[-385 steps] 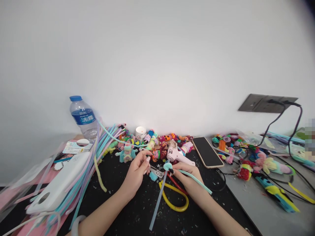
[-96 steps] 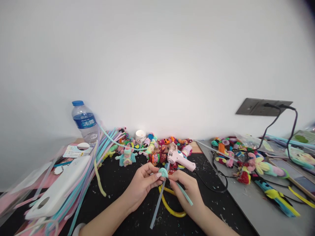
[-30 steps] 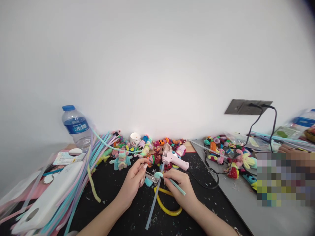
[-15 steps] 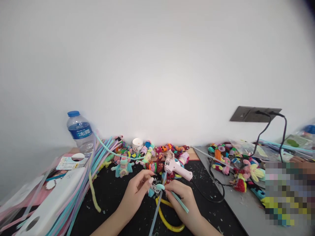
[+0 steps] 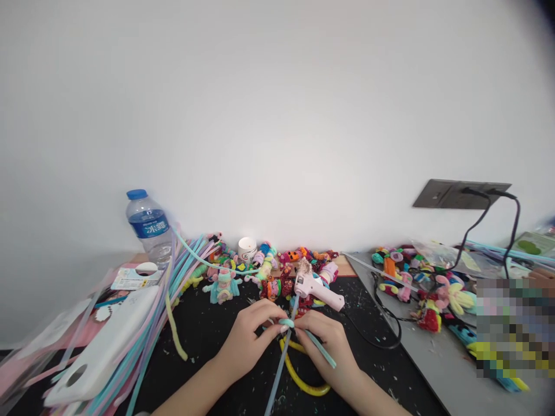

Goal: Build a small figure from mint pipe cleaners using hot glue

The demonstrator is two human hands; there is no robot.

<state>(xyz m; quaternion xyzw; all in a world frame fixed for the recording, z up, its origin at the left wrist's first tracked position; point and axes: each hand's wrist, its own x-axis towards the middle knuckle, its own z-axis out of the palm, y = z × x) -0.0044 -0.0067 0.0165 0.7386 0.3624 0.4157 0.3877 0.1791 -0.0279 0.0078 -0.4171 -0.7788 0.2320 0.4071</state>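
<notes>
My left hand [image 5: 254,335] pinches one side of a small coil in a mint-green pipe cleaner [image 5: 286,322], thumb against the fingers. On the coil's other side my right hand [image 5: 327,341] grips the same pipe cleaner, and its loose tail sticks out below the fingers. A pink glue gun [image 5: 318,290] lies just beyond my hands. From its back a long translucent glue stick [image 5: 280,370] runs toward me, passing under the coil. Beneath my hands a yellow loop [image 5: 303,384] rests on the black mat [image 5: 195,381].
Pastel pipe cleaners [image 5: 150,329] lie in a bundle at left, near a water bottle [image 5: 150,225]. Colourful fuzzy figures, a bear-like one [image 5: 223,287] among them, line the wall with a paper cup [image 5: 247,249]. Black cords hang from the wall socket [image 5: 459,195] at right.
My left thumb and fingers have closed in on the coil, covering the small shiny piece seen beside it before. The whole view has shifted slightly.
</notes>
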